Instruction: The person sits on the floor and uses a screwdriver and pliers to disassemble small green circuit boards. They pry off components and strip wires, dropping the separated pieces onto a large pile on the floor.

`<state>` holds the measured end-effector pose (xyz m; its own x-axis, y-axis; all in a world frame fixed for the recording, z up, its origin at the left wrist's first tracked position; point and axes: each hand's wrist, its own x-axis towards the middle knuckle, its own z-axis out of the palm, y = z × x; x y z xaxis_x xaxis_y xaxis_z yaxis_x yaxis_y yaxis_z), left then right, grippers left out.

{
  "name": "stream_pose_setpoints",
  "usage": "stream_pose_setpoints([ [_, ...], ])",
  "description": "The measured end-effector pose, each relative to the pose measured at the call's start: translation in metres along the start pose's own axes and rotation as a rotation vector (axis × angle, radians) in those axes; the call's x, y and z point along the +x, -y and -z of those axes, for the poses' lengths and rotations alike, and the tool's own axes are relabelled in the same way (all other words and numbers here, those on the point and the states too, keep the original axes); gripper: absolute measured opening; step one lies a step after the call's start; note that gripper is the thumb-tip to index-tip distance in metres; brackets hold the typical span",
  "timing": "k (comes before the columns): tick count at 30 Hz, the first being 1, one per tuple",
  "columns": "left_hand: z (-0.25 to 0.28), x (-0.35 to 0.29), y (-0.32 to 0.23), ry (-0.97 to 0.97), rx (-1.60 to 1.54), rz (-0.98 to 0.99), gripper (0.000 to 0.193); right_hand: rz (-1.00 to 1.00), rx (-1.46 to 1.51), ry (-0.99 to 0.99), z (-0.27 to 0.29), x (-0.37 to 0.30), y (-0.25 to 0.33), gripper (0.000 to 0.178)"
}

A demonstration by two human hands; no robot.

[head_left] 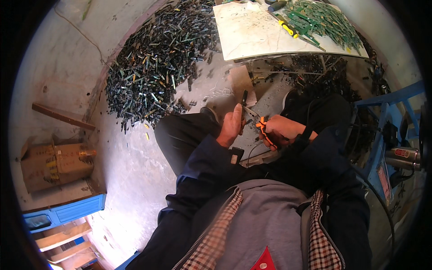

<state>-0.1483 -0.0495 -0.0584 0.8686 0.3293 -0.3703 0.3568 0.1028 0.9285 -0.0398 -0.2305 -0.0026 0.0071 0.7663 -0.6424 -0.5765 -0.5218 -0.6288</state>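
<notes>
Between my knees, my left hand (231,123) is closed, its fingers pinching a small dark strip (245,96) that points up away from me. My right hand (282,129) wraps round the orange handles of a pair of pliers (262,125). The metal jaws reach left toward the lower part of the strip, close to my left fingers. Whether they bite on it I cannot tell. Below both hands, small dark bits lie on the floor beside a piece of brown cardboard (243,83).
A big heap of dark strips (157,63) covers the floor ahead left. The low white table (243,38) ahead bears green circuit-board pieces (321,20) and a yellow-black handled tool (288,29). A blue chair (382,117) and a steel flask (400,157) stand right; a cardboard box (58,164) left.
</notes>
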Motion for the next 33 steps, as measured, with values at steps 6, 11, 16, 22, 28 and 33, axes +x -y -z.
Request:
stream_pose_setpoints([
  [6, -0.001, 0.003, 0.0, 0.009, -0.085, 0.041, 0.066, 0.041, 0.077, 0.064, 0.005, 0.005, -0.007, 0.025],
  [11, -0.005, 0.004, -0.008, -0.02, -0.083, 0.048, 0.065, -0.011, 0.162, 0.056, -0.005, -0.001, -0.003, 0.025],
  [16, -0.004, 0.008, 0.002, 0.006, -0.1, 0.053, 0.065, -0.041, 0.207, 0.074, -0.006, 0.003, -0.006, 0.023],
  [22, -0.005, 0.012, 0.004, -0.015, -0.028, 0.041, 0.063, 0.019, 0.296, 0.006, -0.01, 0.016, -0.016, 0.021],
  [28, -0.007, 0.016, 0.006, -0.03, -0.035, 0.091, 0.06, 0.066, 0.273, -0.154, -0.023, 0.026, -0.023, 0.016],
  [33, -0.009, 0.017, 0.004, -0.059, -0.054, 0.078, 0.058, 0.092, 0.268, -0.215, -0.03, 0.028, -0.024, 0.015],
])
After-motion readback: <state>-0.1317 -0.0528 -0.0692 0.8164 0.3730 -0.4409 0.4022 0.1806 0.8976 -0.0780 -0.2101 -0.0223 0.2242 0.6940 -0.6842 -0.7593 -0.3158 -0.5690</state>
